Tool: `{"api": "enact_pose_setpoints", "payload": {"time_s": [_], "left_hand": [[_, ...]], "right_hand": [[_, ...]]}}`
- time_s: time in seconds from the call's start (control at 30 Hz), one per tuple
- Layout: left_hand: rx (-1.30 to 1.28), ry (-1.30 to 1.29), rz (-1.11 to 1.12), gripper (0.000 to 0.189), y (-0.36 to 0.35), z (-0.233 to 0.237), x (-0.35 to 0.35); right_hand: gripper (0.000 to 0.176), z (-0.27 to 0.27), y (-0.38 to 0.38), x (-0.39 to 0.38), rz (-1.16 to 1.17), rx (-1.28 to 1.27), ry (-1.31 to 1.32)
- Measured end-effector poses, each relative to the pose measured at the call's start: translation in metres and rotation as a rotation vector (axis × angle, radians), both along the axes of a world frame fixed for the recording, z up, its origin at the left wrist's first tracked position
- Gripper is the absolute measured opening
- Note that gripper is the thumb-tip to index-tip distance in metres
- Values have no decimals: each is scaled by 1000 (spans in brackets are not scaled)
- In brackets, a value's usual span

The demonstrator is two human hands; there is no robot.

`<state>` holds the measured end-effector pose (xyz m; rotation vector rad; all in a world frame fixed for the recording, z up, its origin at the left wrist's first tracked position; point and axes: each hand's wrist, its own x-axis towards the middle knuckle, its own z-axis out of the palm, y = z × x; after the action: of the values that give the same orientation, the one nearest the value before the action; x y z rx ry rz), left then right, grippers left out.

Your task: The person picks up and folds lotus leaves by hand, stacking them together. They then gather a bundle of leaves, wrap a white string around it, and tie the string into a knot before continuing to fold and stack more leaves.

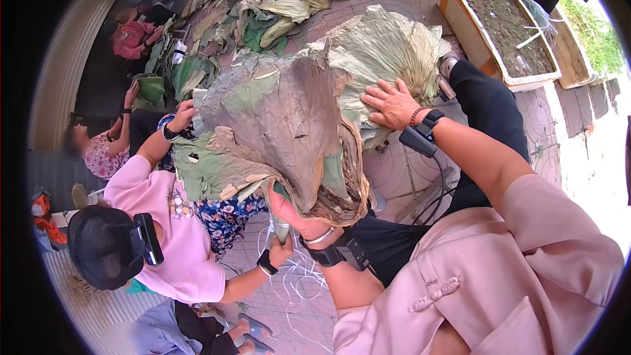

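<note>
A large dried lotus leaf (276, 112), brown and grey-green with a curled, folded edge, spreads in front of me. My left hand (292, 215) grips its near lower edge; the fingers are partly hidden beneath it. A paler dried lotus leaf (378, 52) fans out to the right and behind. On that leaf my right hand (391, 105) lies flat with fingers spread. Across from me, a co-worker's hand (184, 116) touches the far left edge of the large leaf. The co-worker's other hand (281, 250) holds a greenish folded end just below my left hand.
More dried leaves (263, 13) cover the paving at the back. Soil-filled foam box (503, 29) stands at the right, with grass (591, 33) beyond. White string (299, 283) lies tangled on the ground. Other people sit at the left; a black cable (437, 190) hangs by my leg.
</note>
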<state>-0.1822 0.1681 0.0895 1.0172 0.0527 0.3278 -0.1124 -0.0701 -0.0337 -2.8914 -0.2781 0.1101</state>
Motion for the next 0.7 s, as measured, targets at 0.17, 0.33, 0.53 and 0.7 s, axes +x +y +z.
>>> {"api": "enact_pose_setpoints", "payload": {"time_s": [0.17,0.33,0.53,0.7], "left_hand": [[-394,75,-321,42,-1,13,14],[-554,205,-366,42,-3,18,17],[-621,151,-506,40,-3,9,21],[-674,84,-488,43,-10,1,21]], "right_hand": [[31,39,-22,18,-340,987,-95],[21,176,13,-45,-59,892,-751],[38,209,70,-70,467,548,-584],[34,183,78,-62,478,530,-443]]}}
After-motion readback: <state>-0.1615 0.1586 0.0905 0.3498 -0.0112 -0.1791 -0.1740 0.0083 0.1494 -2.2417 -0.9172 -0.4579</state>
